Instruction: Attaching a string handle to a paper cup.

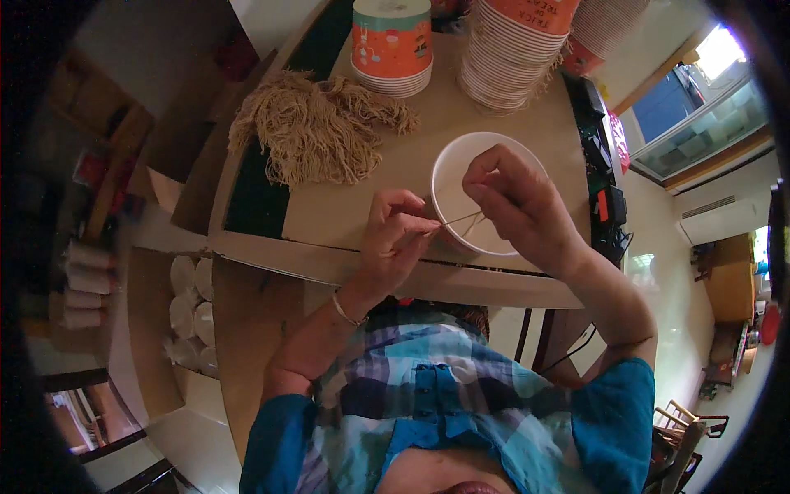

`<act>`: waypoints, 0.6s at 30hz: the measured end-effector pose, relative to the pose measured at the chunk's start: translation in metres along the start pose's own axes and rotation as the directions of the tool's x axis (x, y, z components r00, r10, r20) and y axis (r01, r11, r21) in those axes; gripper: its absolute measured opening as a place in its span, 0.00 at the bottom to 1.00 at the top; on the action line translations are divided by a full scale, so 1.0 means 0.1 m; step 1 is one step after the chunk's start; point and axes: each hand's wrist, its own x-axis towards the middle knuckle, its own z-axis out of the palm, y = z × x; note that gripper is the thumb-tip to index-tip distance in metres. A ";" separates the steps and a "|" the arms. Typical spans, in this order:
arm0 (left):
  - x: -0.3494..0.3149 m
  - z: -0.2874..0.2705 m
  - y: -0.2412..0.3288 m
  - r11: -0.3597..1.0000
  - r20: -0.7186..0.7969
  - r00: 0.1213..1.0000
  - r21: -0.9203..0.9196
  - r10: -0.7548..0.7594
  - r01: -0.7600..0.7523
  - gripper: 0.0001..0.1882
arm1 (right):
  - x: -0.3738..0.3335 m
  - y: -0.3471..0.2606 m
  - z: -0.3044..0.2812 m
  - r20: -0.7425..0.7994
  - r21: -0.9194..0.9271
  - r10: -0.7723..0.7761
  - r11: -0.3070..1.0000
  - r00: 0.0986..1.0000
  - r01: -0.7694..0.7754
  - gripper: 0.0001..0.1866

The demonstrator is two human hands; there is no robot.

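Observation:
A white-rimmed paper tub (pixel 441 174) stands on the cardboard-covered table close to its front edge. A thin tan cord (pixel 461 219) runs across the tub's near left rim, with a loose end hanging over the opening. My left hand (pixel 397 237) pinches the cord between thumb and fingertips just outside the rim. Above the tub's mouth, my right hand (pixel 522 210) is closed with thumb and index finger together, the cord leading up toward it. Behind my left hand lies a tangled heap of tan cords (pixel 309 132).
Orange and green printed paper tubs (pixel 392 49) are stacked at the back. A taller tub stack (pixel 506 70) stands to their right, another leaning behind it. Dark devices (pixel 609 206) line the table's right edge. An open box of white cups (pixel 183 305) is at the lower left.

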 end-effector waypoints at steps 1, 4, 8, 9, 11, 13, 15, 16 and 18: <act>0.00 0.00 0.00 0.997 0.007 0.999 0.070 0.038 -0.038 0.10 | 0.00 0.01 0.00 -0.008 0.034 0.001 0.999 1.000 -0.001 0.03; -0.01 -0.01 0.00 0.972 0.024 0.992 0.201 0.120 -0.123 0.09 | 0.01 0.04 0.01 -0.027 0.060 -0.038 0.997 0.999 0.039 0.03; -0.10 -0.02 -0.15 0.838 0.235 0.954 0.469 0.185 -0.278 0.10 | 0.03 0.05 0.00 -0.038 0.024 -0.068 0.997 0.997 0.069 0.04; -0.13 -0.04 -0.16 0.837 0.238 0.953 0.468 0.189 -0.283 0.10 | 0.03 0.08 0.00 -0.042 0.023 -0.071 0.997 0.997 0.072 0.04; -0.15 -0.07 -0.10 0.846 0.186 0.979 0.506 0.085 -0.170 0.14 | 0.02 0.16 0.01 -0.039 -0.011 -0.158 0.987 0.987 0.158 0.04; 0.07 -0.13 0.01 0.872 0.099 0.990 0.470 0.100 -0.135 0.15 | 0.00 0.17 -0.01 -0.030 -0.052 -0.148 0.988 0.988 0.147 0.03; 0.22 -0.18 0.13 0.940 0.029 0.999 0.341 0.014 -0.023 0.19 | -0.01 0.19 -0.03 -0.022 -0.099 -0.135 0.986 0.991 0.132 0.03; 0.30 -0.20 0.15 0.940 0.027 0.999 0.341 0.020 -0.028 0.19 | -0.01 0.19 -0.04 -0.013 -0.088 -0.157 0.984 0.987 0.156 0.03; 0.47 -0.22 0.15 0.715 0.355 0.901 0.559 0.251 -0.420 0.17 | -0.02 0.16 -0.07 -0.007 -0.083 -0.183 0.980 0.983 0.182 0.03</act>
